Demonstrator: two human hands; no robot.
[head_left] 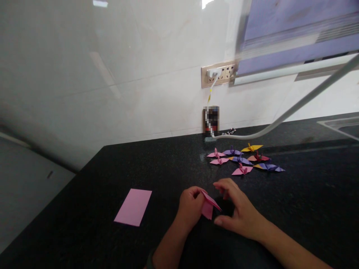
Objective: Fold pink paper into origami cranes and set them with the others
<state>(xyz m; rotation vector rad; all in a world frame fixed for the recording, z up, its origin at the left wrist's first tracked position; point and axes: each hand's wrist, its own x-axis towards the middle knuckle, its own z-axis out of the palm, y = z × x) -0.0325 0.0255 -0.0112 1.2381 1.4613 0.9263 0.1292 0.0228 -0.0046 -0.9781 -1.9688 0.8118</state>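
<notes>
My left hand [191, 207] pinches a partly folded piece of pink origami paper [208, 208] by its left side, above the dark counter. The paper's layers stand apart, with one flap pointing right and another hanging down. Just right of it, my right hand [238, 211] is open, thumb and fingers spread apart around bare air, not touching the paper. A flat sheet of pink paper [133, 207] lies on the counter to the left. Beyond my right hand sit several folded paper cranes [241, 160] in pink, purple, yellow and red.
The black speckled counter [92, 198] meets a pale tiled wall. A white cable [260, 132] runs from a wall socket [220, 73] area across the back. A small upright box [211, 120], pixelated, leans at the wall. A sink edge [336, 122] shows far right.
</notes>
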